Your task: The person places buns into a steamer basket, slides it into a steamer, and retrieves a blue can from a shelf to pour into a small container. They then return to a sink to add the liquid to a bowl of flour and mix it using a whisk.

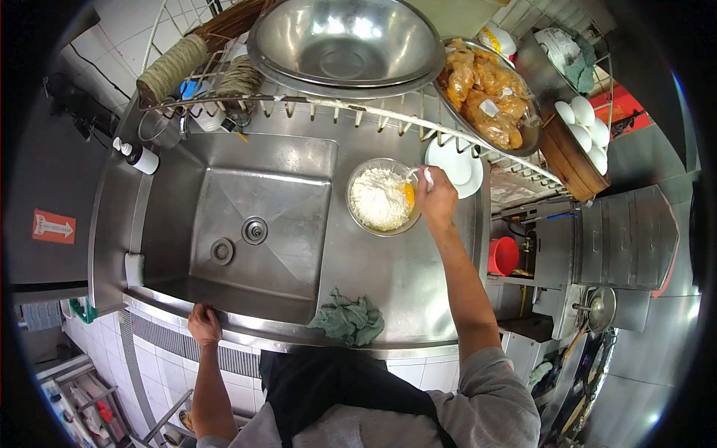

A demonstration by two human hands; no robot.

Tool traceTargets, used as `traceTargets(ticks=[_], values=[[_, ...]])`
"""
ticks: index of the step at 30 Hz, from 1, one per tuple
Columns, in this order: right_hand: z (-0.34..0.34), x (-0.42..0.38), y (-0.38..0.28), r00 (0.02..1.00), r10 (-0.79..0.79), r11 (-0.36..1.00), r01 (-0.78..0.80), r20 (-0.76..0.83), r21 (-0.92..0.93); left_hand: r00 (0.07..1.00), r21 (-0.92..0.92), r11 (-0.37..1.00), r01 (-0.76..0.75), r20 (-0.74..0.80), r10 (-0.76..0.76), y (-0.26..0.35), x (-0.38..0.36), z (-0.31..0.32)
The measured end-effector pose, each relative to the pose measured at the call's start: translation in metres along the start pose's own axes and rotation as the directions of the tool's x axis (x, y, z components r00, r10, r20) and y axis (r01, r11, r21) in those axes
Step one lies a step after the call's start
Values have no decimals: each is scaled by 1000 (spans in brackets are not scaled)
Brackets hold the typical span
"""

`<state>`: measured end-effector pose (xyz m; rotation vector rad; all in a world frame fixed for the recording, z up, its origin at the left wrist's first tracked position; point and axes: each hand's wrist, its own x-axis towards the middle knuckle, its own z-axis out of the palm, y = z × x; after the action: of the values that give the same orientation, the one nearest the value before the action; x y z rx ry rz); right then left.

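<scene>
A clear bowl (360,218) stands on the steel counter right of the sink, holding white flour (379,198) with an orange-yellow egg yolk (408,195) at its right side. Over the bowl's right rim is my right hand (438,196), its fingers closed on a small white piece that looks like eggshell (428,178). Just behind that hand lies a white plate (464,166), partly covered by it. My left hand (204,324) is curled over the front edge of the sink (246,322), well away from the bowl.
A crumpled green cloth (348,319) lies at the counter's front. Above the back edge, a wire rack (388,118) bears steel bowls (347,45), bagged orange food (485,93) and several white eggs (582,112). A pump bottle (140,157) stands left of the sink basin (258,190).
</scene>
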<state>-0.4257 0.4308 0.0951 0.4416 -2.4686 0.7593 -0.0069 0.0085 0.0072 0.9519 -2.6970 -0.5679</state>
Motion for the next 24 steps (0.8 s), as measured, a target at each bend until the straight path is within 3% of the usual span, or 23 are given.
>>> traceTargets(ticks=[5,7,8,10,11,13,14,17,20,22,23,24], values=[[8,-24,13,983,185,979,-184,-3,90,1000,8,1000,-11,-24,12,1,0,0],[1,-32,13,883,468,810,-444,33,384,1000,-9,1000,-9,-25,9,1,-1,-1],[-8,-36,17,878,477,809,-449,23,380,1000,11,1000,9,-13,-9,2,0,-2],[-38,-37,21,561,737,194,-709,377,678,1000,55,998,26,6,-26,-1,0,0],[-47,-45,32,557,749,198,-704,358,682,999,23,999,30,13,-31,-2,0,1],[-63,-64,53,472,682,-202,-613,558,764,999,-47,999,-16,-41,14,-14,0,9],[-73,-73,63,461,637,-299,-592,618,749,999,-70,997,-28,-31,26,-16,0,10],[-100,-101,94,488,620,-395,-482,614,782,999,-78,997,25,39,-22,-35,0,16],[-120,-107,173,457,732,-336,-404,506,851,1000,-4,1000,-16,-4,16,-15,0,10],[-127,-86,224,378,885,-71,-469,273,880,999,1,999,33,31,-33,-7,1,6],[-129,-78,245,444,864,76,-580,236,811,998,16,999,52,23,-53,-4,-1,4],[-130,-70,254,514,836,182,-589,191,788,999,10,999,31,15,-31,1,-1,4]])
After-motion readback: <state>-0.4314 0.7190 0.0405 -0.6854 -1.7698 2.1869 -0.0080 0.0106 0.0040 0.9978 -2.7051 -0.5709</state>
